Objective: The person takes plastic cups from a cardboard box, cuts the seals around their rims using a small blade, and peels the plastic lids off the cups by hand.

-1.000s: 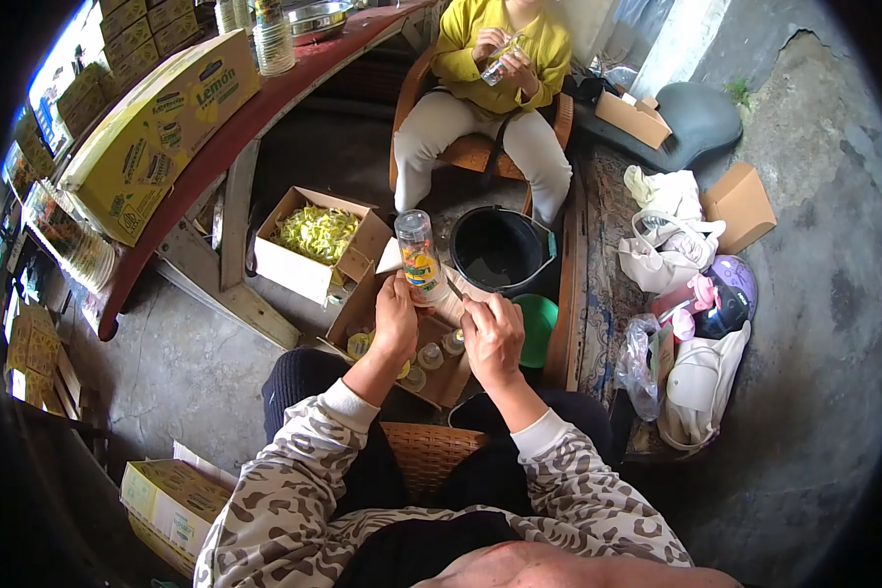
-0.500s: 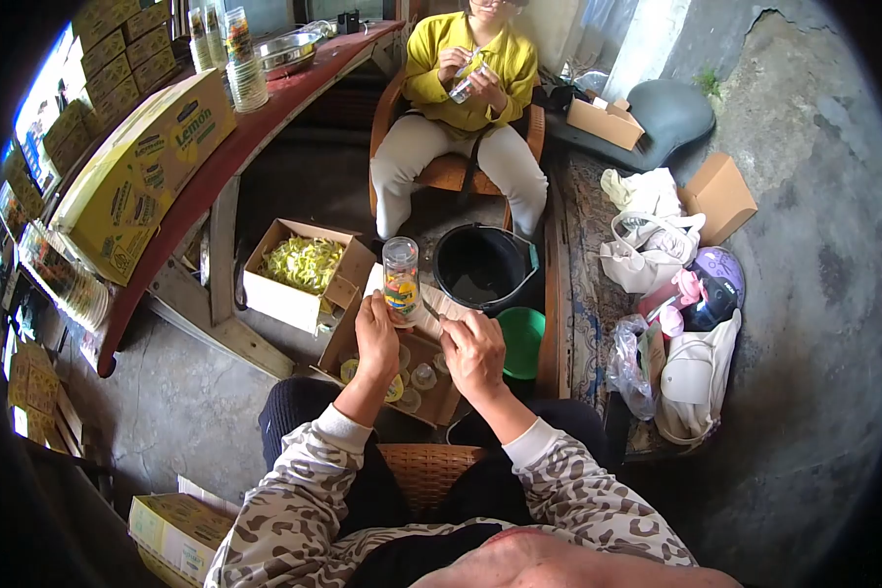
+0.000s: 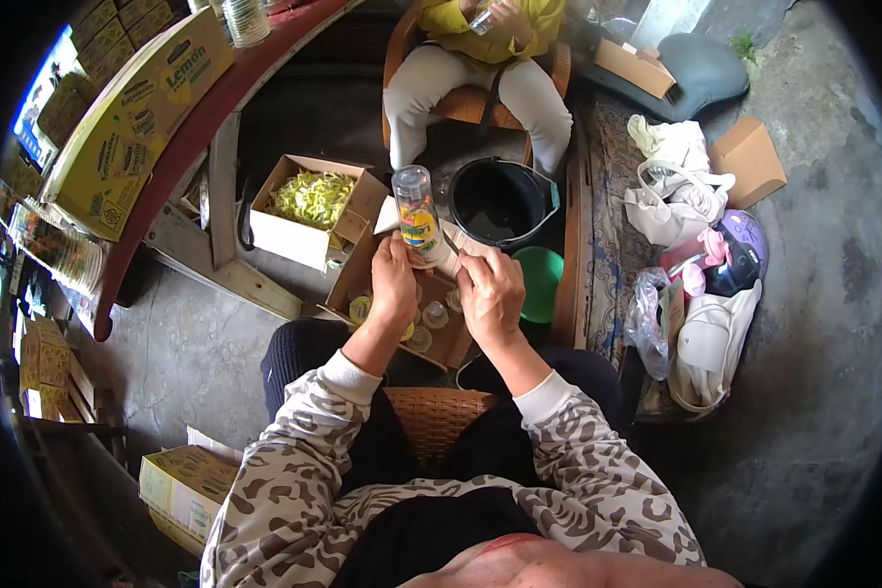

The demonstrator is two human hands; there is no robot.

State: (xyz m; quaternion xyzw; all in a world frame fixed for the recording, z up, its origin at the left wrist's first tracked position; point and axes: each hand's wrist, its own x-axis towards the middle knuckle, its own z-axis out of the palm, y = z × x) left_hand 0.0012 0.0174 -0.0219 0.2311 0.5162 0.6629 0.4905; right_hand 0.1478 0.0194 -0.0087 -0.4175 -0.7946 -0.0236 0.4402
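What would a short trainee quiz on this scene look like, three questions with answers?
1. Which holds the slim dark tool: the left hand or the right hand?
2. True or false: the box of yellow-green strips stands left of the black bucket in the picture.
3. The round basin beside the bucket is: A red, B green, C white?

Key: 1. Right hand; the left grips the clear printed container. 2. True. 3. B.

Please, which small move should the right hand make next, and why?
Probably the right hand should ease the thin, dark, pointed tool against the clear cylindrical plastic container with colourful print: the left hand grips the container near its lower end, and the tool's tip points at its side. Whether they touch, I cannot tell.
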